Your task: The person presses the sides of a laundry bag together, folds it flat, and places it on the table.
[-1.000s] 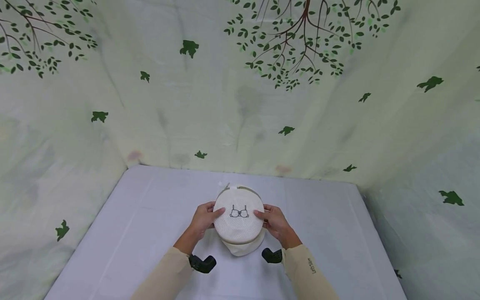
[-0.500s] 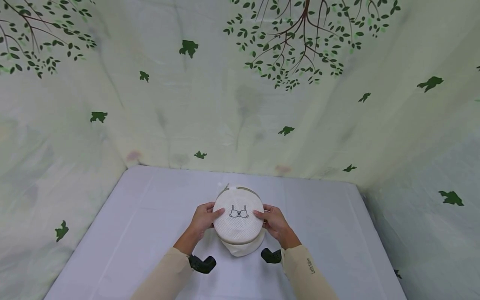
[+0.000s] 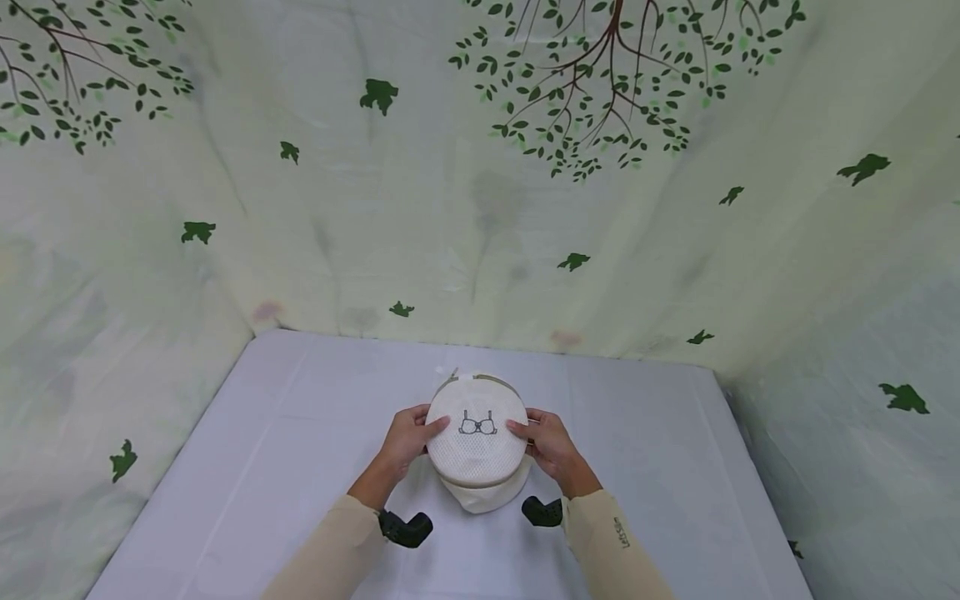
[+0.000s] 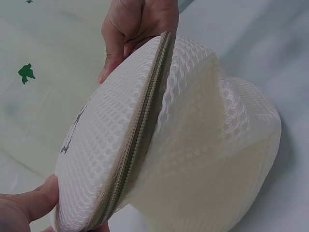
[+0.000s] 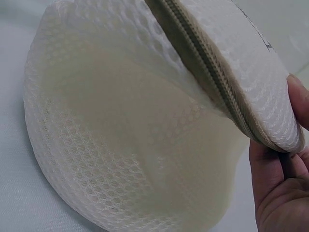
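A round white mesh bra laundry bag [image 3: 477, 458] with a bra drawing on its lid stands tilted at the middle of the table. My left hand [image 3: 407, 433] pinches its left rim, thumb on the lid and fingers behind. Opposite it, my right hand [image 3: 551, 439] pinches the right rim the same way. In the left wrist view a beige zipper [image 4: 137, 137] runs round the lid's edge, and the soft mesh body sags beneath. The right wrist view shows the zipper [image 5: 207, 58] closed along the visible stretch, with the crumpled body [image 5: 111, 145] touching the white surface.
The white table [image 3: 315, 392] spreads out around the bag. Behind it and at both sides hang pale curtains [image 3: 450, 208] printed with leaves and branches. A black wrist device [image 3: 405, 528] sits at the left cuff and another device [image 3: 542, 512] at the right cuff.
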A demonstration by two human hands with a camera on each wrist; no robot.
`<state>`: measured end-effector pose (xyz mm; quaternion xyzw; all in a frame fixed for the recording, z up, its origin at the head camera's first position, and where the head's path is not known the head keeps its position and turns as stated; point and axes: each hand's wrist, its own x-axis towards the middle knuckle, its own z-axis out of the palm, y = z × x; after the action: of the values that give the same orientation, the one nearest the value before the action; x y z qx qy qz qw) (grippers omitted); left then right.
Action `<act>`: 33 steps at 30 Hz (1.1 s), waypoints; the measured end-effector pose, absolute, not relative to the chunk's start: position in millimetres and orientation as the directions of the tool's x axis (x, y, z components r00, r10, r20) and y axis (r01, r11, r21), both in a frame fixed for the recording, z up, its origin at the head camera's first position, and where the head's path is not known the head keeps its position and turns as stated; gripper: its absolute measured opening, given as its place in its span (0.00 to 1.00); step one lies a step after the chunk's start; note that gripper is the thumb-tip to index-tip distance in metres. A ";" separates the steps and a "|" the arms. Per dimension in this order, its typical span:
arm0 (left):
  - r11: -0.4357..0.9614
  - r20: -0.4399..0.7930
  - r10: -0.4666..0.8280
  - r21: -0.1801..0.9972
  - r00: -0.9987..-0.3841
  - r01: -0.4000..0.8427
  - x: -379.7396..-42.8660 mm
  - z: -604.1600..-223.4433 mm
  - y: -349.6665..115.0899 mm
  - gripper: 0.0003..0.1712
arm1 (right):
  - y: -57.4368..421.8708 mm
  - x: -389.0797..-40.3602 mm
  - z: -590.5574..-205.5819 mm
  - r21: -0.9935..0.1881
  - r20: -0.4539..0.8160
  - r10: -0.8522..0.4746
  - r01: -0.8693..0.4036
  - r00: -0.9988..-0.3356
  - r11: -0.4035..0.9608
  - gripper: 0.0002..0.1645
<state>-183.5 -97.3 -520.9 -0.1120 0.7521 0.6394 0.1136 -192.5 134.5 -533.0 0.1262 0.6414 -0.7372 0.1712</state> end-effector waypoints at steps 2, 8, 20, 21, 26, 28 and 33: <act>0.164 -0.304 -0.023 0.939 -0.952 -0.304 -182.8 -520.0 -97.1 0.26 | 134.2 -192.5 -532.7 -0.902 -0.410 -0.086 0.417 -0.908 -0.111 0.24; 0.214 -0.317 -0.055 0.922 -0.947 -0.322 -180.0 -511.8 -93.7 0.28 | 133.1 -192.4 -534.5 -0.909 -0.402 -0.078 0.408 -0.912 -0.089 0.25; 0.570 -0.126 0.046 0.818 -0.991 -0.078 -178.7 -524.7 -96.4 0.39 | 132.1 -190.4 -534.4 -0.928 -0.370 -0.018 0.370 -0.929 -0.033 0.28; 0.592 -0.110 0.070 0.805 -0.992 -0.048 -177.8 -525.8 -96.5 0.39 | 132.0 -190.1 -534.6 -0.928 -0.372 -0.011 0.372 -0.928 -0.033 0.28; 0.694 -0.046 0.188 0.713 -0.981 0.100 -172.1 -529.2 -94.6 0.37 | 131.6 -189.3 -539.3 -0.927 -0.376 0.031 0.376 -0.926 -0.013 0.28; 0.722 -0.046 0.226 0.679 -0.973 0.135 -170.7 -529.6 -92.6 0.37 | 131.6 -189.0 -541.7 -0.927 -0.375 0.046 0.376 -0.926 0.000 0.28; 0.746 -0.043 0.284 0.637 -0.958 0.193 -168.2 -530.7 -89.4 0.43 | 132.2 -187.3 -546.3 -0.920 -0.385 0.077 0.389 -0.920 0.043 0.28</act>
<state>-168.2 -89.4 -530.7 0.1279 0.9318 0.3326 0.0687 -187.3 132.2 -546.3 0.1633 0.7127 -0.6722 0.1162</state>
